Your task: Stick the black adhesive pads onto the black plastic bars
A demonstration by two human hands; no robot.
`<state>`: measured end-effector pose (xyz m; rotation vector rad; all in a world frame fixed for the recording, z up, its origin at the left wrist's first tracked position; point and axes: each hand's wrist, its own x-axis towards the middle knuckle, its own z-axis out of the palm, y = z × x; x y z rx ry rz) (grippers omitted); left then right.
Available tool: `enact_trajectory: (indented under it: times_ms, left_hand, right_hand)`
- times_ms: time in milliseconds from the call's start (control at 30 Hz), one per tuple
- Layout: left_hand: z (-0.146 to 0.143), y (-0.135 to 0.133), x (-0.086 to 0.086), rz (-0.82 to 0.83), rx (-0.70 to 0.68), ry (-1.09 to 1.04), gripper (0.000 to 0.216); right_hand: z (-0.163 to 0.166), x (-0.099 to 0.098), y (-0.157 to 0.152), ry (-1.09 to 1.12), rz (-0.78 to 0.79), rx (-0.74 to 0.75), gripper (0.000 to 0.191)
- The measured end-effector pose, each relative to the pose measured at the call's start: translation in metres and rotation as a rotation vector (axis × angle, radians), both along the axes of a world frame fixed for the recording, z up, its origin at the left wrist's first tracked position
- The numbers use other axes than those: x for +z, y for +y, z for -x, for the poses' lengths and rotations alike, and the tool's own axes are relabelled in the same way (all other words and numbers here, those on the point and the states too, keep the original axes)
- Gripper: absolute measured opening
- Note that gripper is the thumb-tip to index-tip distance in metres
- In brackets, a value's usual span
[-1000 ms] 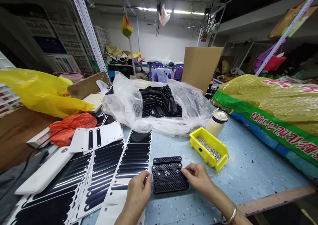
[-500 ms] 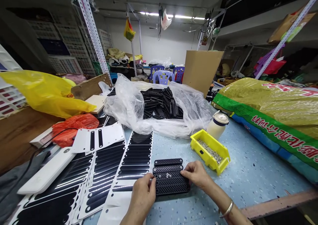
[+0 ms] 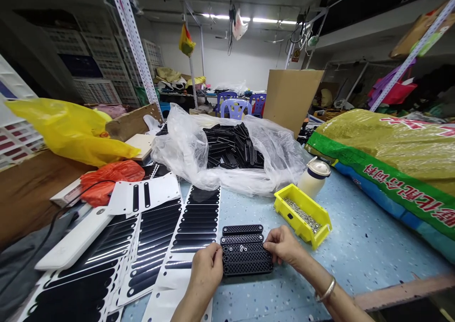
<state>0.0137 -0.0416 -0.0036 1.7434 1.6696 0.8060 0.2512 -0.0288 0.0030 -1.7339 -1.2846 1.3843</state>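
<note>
Moved since a second ago: left hand point(image 3: 206, 270), a little closer to the bars point(image 3: 248, 267), its fingertips now at their left ends. Right hand point(image 3: 284, 248): fingertips at the right ends. Thumb and forefinger of each nearly together; whether they grip a bar, cannot tell. Bars: five, black, latticed, side by side on the bench point(image 3: 256, 298), between the hands. Bits point(image 3: 241, 249), pale: about four, loose-looking, on the middle bar. Risk, as judged: bits rolling off or into the lattice, should the bars be tilted or pushed unevenly. Bin point(image 3: 300, 229), yellow: one, its many metal pieces uncountable. Bag point(image 3: 185, 142), clear: one, around an uncountable heap point(image 3: 231, 146) of black pieces. Jar point(image 3: 313, 182): one, just beside the bin.
</note>
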Motion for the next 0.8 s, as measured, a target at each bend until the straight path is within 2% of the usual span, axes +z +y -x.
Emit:
enact_trajectory:
  times_ms: [133,333,400,567,800]
  left_hand:
    - [-0.005,0.003,0.003,0.048,0.034,-0.01,0.031]
    - [-0.013,0.005,0.005,0.015,0.056,0.068,0.029]
    - [-0.014,0.007,0.007,0.05,0.065,-0.009,0.029]
    - [-0.009,0.012,0.01,0.379,0.075,-0.366,0.024]
    - [-0.002,0.018,0.009,0.449,0.052,-0.502,0.023]
  right_hand:
    - [-0.001,-0.003,0.0,0.007,-0.001,0.013,0.013]
    - [-0.003,-0.006,-0.001,0.02,-0.018,0.019,0.016]
    - [-0.004,-0.007,-0.001,0.027,-0.016,0.021,0.016]
    - [-0.005,-0.008,0.001,0.048,-0.008,0.033,0.017]
    - [-0.006,-0.007,0.001,0.065,-0.01,0.054,0.02]
